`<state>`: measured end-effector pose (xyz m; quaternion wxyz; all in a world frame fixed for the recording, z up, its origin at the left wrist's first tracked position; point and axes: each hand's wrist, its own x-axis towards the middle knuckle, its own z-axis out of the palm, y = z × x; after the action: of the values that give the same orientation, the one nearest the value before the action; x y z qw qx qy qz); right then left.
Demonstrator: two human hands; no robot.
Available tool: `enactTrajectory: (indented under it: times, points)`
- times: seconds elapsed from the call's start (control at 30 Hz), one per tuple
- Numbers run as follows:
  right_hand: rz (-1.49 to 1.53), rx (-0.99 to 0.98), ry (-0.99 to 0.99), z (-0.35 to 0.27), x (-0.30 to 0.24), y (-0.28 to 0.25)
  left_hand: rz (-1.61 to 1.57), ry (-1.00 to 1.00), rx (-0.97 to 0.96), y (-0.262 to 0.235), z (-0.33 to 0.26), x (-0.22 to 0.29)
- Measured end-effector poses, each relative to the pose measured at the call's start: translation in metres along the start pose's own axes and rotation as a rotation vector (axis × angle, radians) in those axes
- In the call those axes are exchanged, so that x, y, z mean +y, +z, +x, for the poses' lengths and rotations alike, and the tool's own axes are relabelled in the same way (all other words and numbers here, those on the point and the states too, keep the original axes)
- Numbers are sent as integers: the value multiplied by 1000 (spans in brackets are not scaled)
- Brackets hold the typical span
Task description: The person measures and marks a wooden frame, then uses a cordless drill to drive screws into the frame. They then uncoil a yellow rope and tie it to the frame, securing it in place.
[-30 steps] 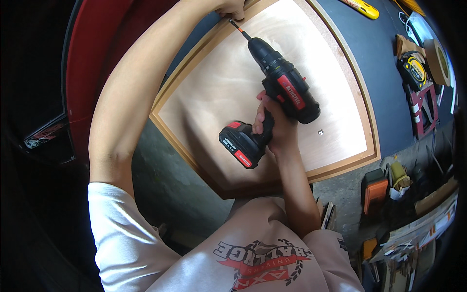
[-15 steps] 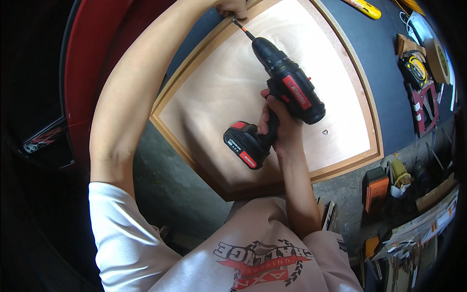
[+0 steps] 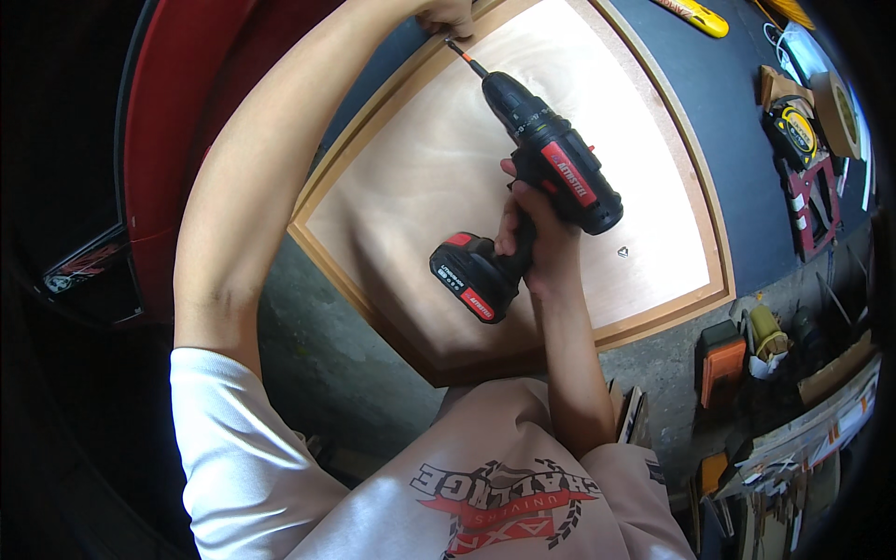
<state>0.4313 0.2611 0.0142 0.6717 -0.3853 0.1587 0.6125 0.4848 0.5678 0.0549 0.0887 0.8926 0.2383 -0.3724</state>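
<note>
**Drill on the frame's upper edge**

One black and red cordless drill (image 3: 546, 182) sits in the middle of the frame, its orange-tipped bit (image 3: 457, 51) angled to the upper left and meeting the rim of one pale plywood panel in a wooden frame (image 3: 420, 177); the panel fills the centre and upper middle. At the upper right I count one yellow and black tape measure (image 3: 791, 126), one roll of brown tape (image 3: 838, 112), one red clamp-like tool (image 3: 810, 201) and one yellow utility knife (image 3: 695, 17) on the dark blue bench top (image 3: 728, 140); one small screw-like bit of metal (image 3: 623, 251) lies on the panel right of the drill.

My right hand (image 3: 534, 245) is wrapped shut around the drill's grip, fingers curled tight, the battery pack (image 3: 471, 277) sticking out lower left of it; my left hand (image 3: 446, 16) is at the top edge, fingers bunched at the bit's tip on the frame rim, but it is cut off by the picture edge, so I cannot tell whether it pinches a screw or merely presses; the clutter at the lower right is too dim to make out.
</note>
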Motion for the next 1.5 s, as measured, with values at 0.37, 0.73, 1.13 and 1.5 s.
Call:
enactTrajectory:
  times: [0.37, 0.73, 1.13, 1.5]
  points:
    - [-54, 32, 9, 2, 3, -1, -135, 107, 90, 15, 1, -18]
    - [-211, 69, 24, -67, -32, 5, -73, 57, 165, 11, -23, -17]
    - [-2148, 340, -794, -144, -247, -84, -1837, -363, 541, 230, -262, 95]
    - [-2657, 359, -862, -18, -329, -122, -2529, -612, -132, 318, -341, 318]
